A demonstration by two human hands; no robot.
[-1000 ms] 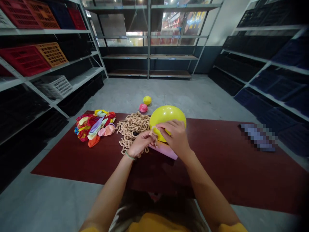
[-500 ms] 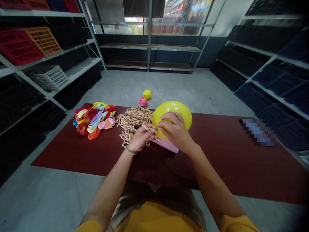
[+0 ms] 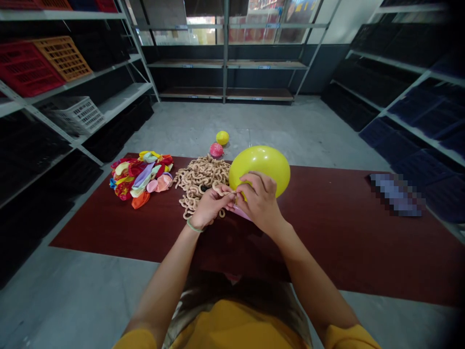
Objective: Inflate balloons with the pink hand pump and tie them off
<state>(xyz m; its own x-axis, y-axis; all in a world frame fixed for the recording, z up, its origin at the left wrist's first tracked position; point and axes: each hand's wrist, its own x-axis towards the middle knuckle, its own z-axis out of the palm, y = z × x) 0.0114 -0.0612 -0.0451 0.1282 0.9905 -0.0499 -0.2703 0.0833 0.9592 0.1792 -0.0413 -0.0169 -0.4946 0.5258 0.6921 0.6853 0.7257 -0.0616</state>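
A large inflated yellow balloon [image 3: 259,162] rests just beyond my hands, partly hidden by my right hand. My left hand [image 3: 212,206], with a green band at the wrist, is closed on a beige cord [image 3: 219,189] beside the balloon's near left side. The fingers of my right hand [image 3: 259,201] pinch together at the cord's end, close against the balloon; its neck is hidden by my fingers. Under the balloon shows a strip of something pink [image 3: 242,212]. Touching distance from my left hand lies a heap of curly beige cords [image 3: 203,172].
Limp balloons of many colours [image 3: 141,177] are piled on the left of the dark red table [image 3: 327,232]. A blurred-out flat object [image 3: 395,194] lies at the right. On the floor beyond are small yellow [image 3: 222,137] and pink [image 3: 216,150] balloons. Shelves with crates [image 3: 61,58] stand around.
My right hand has moved slightly left and its fingers have come together at the cord's end. The pink strip is now more covered by my hand. The view has shifted a little.
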